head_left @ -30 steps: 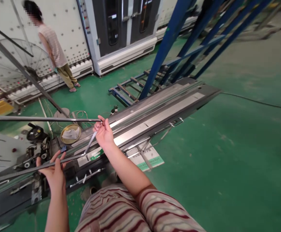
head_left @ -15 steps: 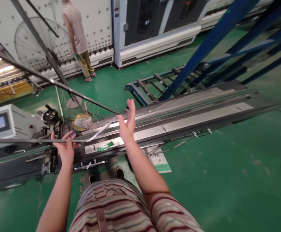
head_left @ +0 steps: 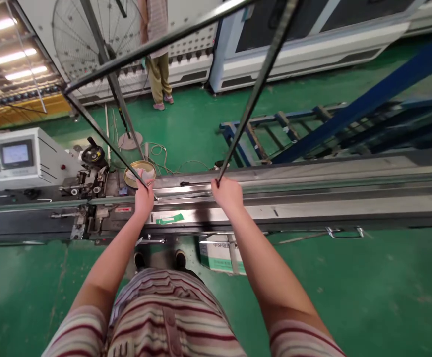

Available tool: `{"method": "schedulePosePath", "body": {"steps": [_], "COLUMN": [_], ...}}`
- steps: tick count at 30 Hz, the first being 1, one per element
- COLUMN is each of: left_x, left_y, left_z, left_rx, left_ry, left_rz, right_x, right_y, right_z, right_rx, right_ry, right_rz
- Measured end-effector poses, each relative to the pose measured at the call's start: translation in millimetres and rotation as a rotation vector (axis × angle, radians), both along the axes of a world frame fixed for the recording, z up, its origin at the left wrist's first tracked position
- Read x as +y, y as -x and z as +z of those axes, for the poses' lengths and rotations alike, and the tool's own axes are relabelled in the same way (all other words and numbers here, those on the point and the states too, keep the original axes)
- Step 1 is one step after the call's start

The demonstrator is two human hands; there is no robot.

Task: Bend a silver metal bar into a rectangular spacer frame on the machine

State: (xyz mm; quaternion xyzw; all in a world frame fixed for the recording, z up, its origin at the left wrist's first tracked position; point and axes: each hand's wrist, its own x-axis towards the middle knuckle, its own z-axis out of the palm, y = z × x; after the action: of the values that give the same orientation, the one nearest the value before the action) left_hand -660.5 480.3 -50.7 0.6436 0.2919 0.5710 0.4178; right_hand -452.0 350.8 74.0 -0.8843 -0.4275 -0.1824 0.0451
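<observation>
A thin metal bar frame, bent at a corner on the upper left, stands tilted up in front of me. My left hand is closed around its left side near the lower end. My right hand grips the right side in a fist. Both hands are over the long machine bed. Between them a short silvery strip runs just above the bed; its link to the frame is unclear. Behind my left hand sits a round tin with pale scraps in it.
A control box with a screen stands left, beside a black handwheel. Green scraps lie on the bed. A carton is on the floor under it. Beyond are a blue rack, a fan and another person.
Both hands were spread apart from a firm grip; now they are closed on the frame's two sides. The frame has swung upright, and the left hand has moved right. The view has shifted.
</observation>
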Motion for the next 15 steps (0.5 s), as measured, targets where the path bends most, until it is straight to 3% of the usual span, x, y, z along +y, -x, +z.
{"method": "schedulePosePath", "body": {"steps": [4,7,15], "left_x": [15,32,93], "left_y": [1,18,121], "left_z": [-5.8,-15.6,-60.1], "left_rx": [0.058,0.08,0.166], "left_ry": [-0.008,-0.018,0.032], "left_rz": [0.023,0.039,0.107], "right_x": [16,35,108], "right_y": [-7,3,90], "right_z": [-9.1,-18.6,-63.8], "right_rx": [0.043,0.071,0.169], "right_ry": [0.039,0.072,0.243], "right_rz": [-0.001,0.037,0.169]}}
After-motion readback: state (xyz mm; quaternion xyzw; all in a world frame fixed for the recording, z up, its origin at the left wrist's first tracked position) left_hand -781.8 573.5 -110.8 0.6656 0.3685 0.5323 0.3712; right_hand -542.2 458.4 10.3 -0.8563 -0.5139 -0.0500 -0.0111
